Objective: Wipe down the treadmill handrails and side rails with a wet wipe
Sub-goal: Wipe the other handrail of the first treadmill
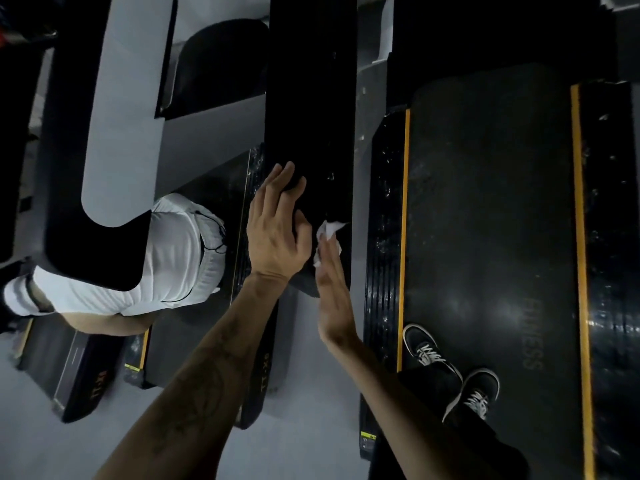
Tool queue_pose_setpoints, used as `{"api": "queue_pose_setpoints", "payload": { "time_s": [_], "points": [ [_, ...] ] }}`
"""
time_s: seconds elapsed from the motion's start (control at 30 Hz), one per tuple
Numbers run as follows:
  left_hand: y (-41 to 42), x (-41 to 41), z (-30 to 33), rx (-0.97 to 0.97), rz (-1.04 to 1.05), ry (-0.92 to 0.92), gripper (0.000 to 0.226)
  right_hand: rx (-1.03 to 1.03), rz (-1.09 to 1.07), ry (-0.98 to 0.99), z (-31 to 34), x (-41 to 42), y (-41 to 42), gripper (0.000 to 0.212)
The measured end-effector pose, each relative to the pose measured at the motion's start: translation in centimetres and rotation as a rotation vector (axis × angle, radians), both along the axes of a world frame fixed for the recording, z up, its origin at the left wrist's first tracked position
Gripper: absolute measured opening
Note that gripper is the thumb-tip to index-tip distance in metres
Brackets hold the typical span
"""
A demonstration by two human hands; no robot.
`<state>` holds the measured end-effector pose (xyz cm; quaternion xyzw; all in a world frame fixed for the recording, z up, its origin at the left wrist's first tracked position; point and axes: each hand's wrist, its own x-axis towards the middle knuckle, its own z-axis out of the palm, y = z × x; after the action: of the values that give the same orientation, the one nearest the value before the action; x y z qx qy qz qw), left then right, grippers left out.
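- Left hand (277,226): arm reaching far, palm down, fingers spread and lying nearly straight.
- Right hand (334,296): just right of it, on edge, fingers straight.

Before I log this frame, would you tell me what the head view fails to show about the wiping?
- Wet wipe: mostly hidden under the right hand; its contact with the handrail is unseen.
- Left hand: palm hidden against the handrail.
- Handrail surface: too dark to judge wetness or dirt.
- Handrail's far end: cut off by the top edge.
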<state>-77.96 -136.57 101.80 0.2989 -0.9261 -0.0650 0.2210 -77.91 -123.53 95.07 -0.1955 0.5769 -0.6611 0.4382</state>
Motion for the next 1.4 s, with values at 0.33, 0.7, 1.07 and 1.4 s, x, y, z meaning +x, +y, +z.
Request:
{"api": "queue_pose_setpoints", "payload": {
  "time_s": [0.33,0.7,1.07,1.4],
  "points": [
    [0.0,0.2,0.0,-0.012,-0.013,-0.008,0.049,0.064,0.054,-0.076,-1.0,2.0,2.2,0.054],
    [0.1,0.2,0.1,0.008,-0.021,0.004,0.05,0.167,0.095,-0.098,-3.1,0.8,1.2,0.072],
    [0.0,0.2,-0.1,-0.003,-0.02,-0.007,0.051,0.149,0.071,-0.017,-3.8,0.0,-0.2,0.064],
    [0.0,0.3,-0.2,-0.01,-0.018,-0.014,0.051,0.126,0.043,-0.078,-2.8,2.6,1.5,0.071]
  ]
}}
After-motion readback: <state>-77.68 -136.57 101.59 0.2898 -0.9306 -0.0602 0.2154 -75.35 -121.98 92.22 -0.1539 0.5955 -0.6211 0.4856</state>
